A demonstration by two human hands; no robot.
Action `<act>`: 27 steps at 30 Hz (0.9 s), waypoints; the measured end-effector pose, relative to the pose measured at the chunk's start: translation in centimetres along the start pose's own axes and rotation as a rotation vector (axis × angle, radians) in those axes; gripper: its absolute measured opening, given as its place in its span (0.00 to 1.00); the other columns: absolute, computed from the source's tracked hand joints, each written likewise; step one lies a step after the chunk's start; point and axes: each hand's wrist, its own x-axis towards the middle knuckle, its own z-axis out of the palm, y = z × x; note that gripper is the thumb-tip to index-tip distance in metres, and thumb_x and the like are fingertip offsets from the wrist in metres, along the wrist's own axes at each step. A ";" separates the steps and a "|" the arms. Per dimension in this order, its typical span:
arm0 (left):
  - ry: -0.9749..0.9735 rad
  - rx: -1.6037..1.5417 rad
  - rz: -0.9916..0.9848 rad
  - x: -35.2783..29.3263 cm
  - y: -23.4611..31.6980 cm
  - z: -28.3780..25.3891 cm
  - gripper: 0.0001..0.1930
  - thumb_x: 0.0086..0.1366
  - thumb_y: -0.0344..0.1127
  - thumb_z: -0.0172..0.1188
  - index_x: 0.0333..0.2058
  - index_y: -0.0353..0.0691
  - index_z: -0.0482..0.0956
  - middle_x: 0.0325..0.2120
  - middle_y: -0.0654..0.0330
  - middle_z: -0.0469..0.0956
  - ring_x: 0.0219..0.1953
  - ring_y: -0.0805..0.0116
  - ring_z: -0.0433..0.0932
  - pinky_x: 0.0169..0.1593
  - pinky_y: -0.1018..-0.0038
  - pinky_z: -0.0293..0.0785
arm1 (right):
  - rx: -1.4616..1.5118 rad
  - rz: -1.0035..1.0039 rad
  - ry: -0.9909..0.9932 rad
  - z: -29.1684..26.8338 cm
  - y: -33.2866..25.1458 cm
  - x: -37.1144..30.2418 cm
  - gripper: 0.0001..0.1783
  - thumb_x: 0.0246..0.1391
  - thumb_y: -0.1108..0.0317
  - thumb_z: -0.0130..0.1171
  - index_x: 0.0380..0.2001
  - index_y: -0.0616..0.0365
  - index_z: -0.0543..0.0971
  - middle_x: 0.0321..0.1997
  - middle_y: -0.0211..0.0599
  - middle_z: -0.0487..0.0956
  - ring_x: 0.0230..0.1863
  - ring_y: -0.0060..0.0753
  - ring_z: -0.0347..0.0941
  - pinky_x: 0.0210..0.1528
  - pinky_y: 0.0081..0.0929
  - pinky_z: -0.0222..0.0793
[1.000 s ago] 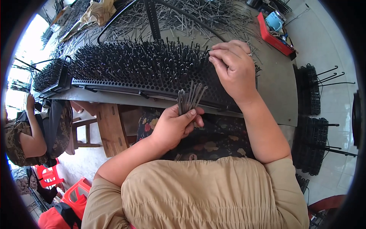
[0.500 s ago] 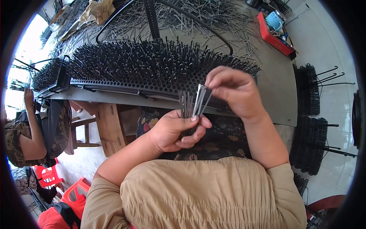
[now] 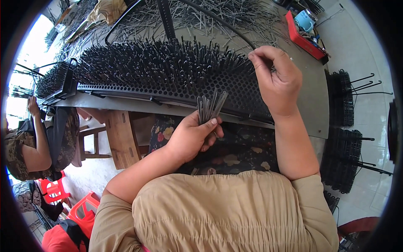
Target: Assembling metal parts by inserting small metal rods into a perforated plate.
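Head view: person sits at a grey metal worktable, both forearms coming in from the lower edge. Left hand is below the table's near edge, over the lap; fingers curled tight round a bundle of thin flat grey metal strips, approx. upright, tips fanning out above the thumb. Right hand is up on the table at the right end of a long black perforated metal rack, w/ thumb and forefinger pinched narrow on what looks like one thin strip at the rack's top edge; strip itself too small to confirm. Rack is packed w/ upright dark metal strips across most of its length; right end shows bare holes. Loose grey metal strips lie scattered on the table beyond the rack. Red plastic tray w/ a pale blue cup sits far right. Filled black racks stand on the floor at right. Second person sits at far left, near red plastic stools.
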 end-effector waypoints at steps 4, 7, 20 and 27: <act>0.064 -0.028 -0.006 -0.1 0.2 0.2 0.07 0.71 0.33 0.50 0.41 0.37 0.71 0.28 0.61 0.76 0.21 0.78 0.70 0.18 0.84 0.63 | -0.027 -0.019 -0.022 -0.1 -0.2 0.3 0.07 0.48 0.83 0.65 0.31 0.62 0.79 0.29 0.34 0.81 0.29 0.20 0.76 0.34 0.16 0.71; 0.035 -0.069 0.010 0.0 -0.1 -0.1 0.07 0.71 0.33 0.50 0.41 0.36 0.72 0.28 0.61 0.75 0.21 0.78 0.71 0.18 0.84 0.62 | -0.007 -0.020 -0.018 0.0 0.0 0.1 0.07 0.48 0.83 0.64 0.31 0.63 0.79 0.28 0.34 0.81 0.29 0.20 0.75 0.34 0.16 0.71; 0.086 -0.012 0.050 0.1 -0.1 -0.1 0.09 0.72 0.33 0.48 0.41 0.35 0.74 0.27 0.62 0.74 0.20 0.80 0.65 0.18 0.85 0.59 | -0.034 -0.011 -0.144 0.6 -1.2 -1.4 0.07 0.45 0.78 0.67 0.30 0.58 0.81 0.32 0.34 0.81 0.34 0.28 0.75 0.35 0.22 0.68; 0.000 0.019 0.099 -0.3 0.0 0.5 0.07 0.71 0.34 0.51 0.42 0.39 0.75 0.25 0.69 0.74 0.22 0.85 0.64 0.23 0.86 0.60 | 0.555 0.708 -0.458 -0.7 -2.2 -1.7 0.04 0.50 0.77 0.64 0.31 0.64 0.81 0.32 0.31 0.81 0.30 0.16 0.73 0.34 0.15 0.69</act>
